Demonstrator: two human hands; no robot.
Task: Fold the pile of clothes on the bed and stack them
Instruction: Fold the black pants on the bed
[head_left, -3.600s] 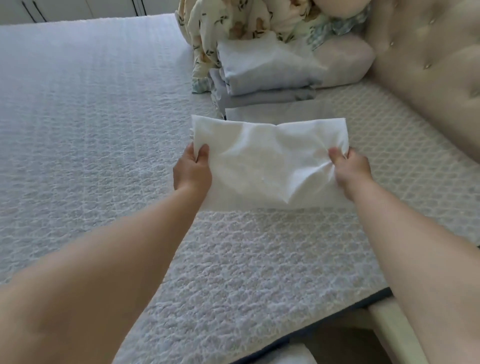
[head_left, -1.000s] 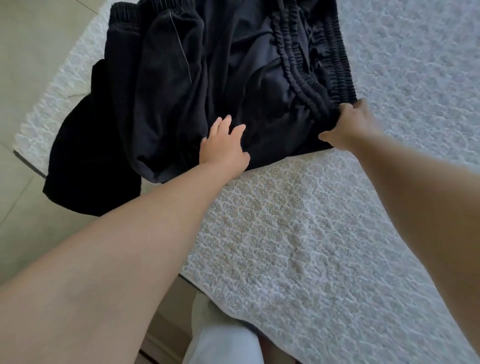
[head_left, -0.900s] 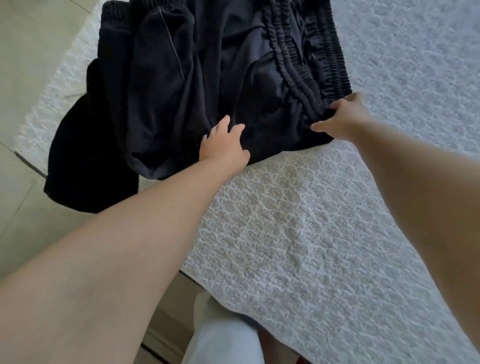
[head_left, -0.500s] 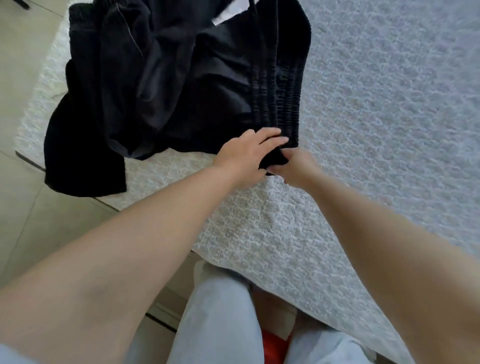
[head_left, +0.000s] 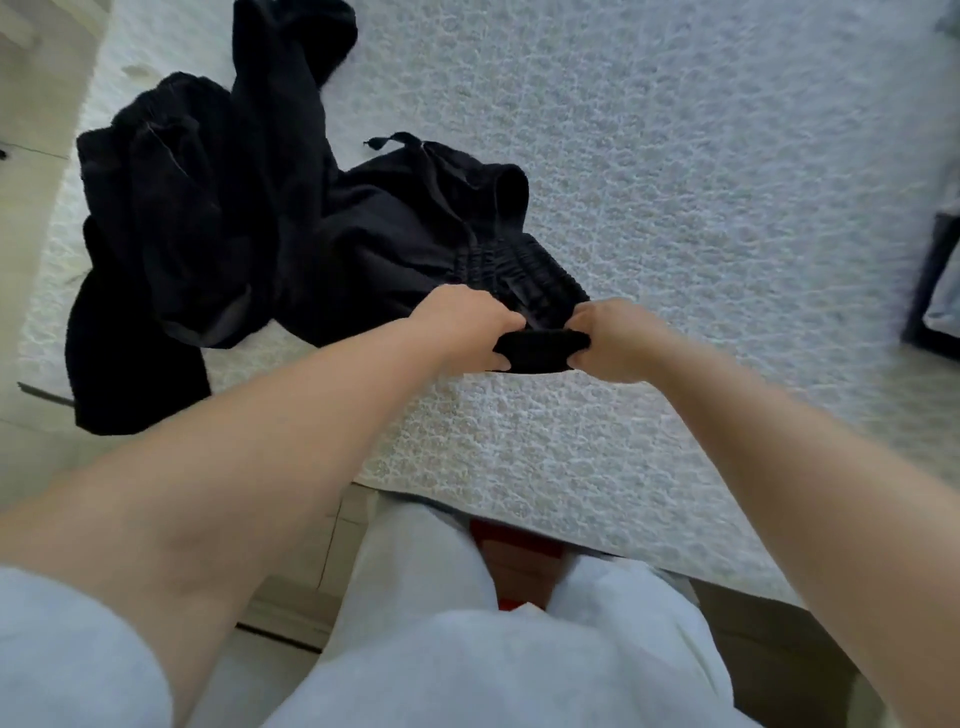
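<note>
Black trousers (head_left: 395, 234) with a gathered elastic waistband lie crumpled on the white quilted bed (head_left: 675, 182), one leg hanging over the left edge of the bed. My left hand (head_left: 467, 327) and my right hand (head_left: 618, 338) grip the waistband side by side, a short stretch of black band bunched between them just above the bedspread. A thin drawstring pokes out behind the waistband.
The bed's near edge runs below my hands, with my light grey trousers and something red on the floor beneath. Pale floor tiles show at the left. A dark-framed object (head_left: 935, 280) sits at the right edge.
The view left the folded white cloth and the stack for the black trousers. My hands closed together on the waistband and dragged it toward the near edge of the bed.
</note>
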